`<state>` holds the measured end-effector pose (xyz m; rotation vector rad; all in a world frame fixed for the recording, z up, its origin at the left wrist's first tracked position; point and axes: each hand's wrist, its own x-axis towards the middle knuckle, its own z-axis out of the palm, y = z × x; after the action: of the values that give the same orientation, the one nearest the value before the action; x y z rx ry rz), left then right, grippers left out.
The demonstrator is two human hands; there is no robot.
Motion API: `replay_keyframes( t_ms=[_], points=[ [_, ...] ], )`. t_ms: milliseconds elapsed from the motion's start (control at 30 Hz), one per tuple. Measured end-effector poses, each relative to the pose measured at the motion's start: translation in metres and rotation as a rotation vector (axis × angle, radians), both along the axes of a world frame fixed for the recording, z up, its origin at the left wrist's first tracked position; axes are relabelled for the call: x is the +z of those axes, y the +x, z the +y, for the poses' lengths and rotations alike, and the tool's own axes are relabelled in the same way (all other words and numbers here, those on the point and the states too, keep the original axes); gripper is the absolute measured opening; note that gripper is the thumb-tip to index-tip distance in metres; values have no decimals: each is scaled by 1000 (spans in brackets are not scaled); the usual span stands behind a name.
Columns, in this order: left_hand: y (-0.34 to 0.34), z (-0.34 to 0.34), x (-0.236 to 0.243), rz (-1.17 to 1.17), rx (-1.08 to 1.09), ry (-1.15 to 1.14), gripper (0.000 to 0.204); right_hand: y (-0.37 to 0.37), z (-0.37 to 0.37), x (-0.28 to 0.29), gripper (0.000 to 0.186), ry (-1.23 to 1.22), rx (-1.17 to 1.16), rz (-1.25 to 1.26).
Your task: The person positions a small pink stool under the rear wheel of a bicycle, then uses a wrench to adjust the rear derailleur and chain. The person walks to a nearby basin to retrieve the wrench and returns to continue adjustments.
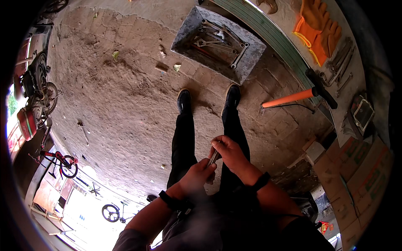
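Close together in front of my legs, both hands are closed on a slim metal bar-shaped tool (pixel 214 157), perhaps a wrench. My left hand (pixel 196 178) pinches its lower end, while my right hand (pixel 230 154) holds the upper end between thumb and fingers. The fingers cover most of it, so its exact kind does not show. Beyond my shoes, a grey metal tray (pixel 184 30) sits on the floor with several wrenches (pixel 240 56) lying loose inside.
An orange floor pump (pixel 289 98) with a black handle stands at right, beside a bench holding orange gloves (pixel 316 27) and several wrenches (pixel 343 62). Cardboard (pixel 356 184) is at lower right. A hammer-like tool (pixel 83 133) lies on the floor; a motorcycle (pixel 39 90) and red bicycle (pixel 58 162) stand left.
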<state>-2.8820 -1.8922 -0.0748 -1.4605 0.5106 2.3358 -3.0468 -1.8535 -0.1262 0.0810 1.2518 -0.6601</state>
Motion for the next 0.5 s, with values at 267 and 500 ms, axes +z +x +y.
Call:
replay_keyframes(
  t_ms=[267,500],
  points=[
    [-1,2,0,6,34,-18,27,1,2,-2,18,-10,-15,-10],
    [0,11,-6,-7,53,-13,25,0,3,-1,18,-22,-18,2]
  ],
)
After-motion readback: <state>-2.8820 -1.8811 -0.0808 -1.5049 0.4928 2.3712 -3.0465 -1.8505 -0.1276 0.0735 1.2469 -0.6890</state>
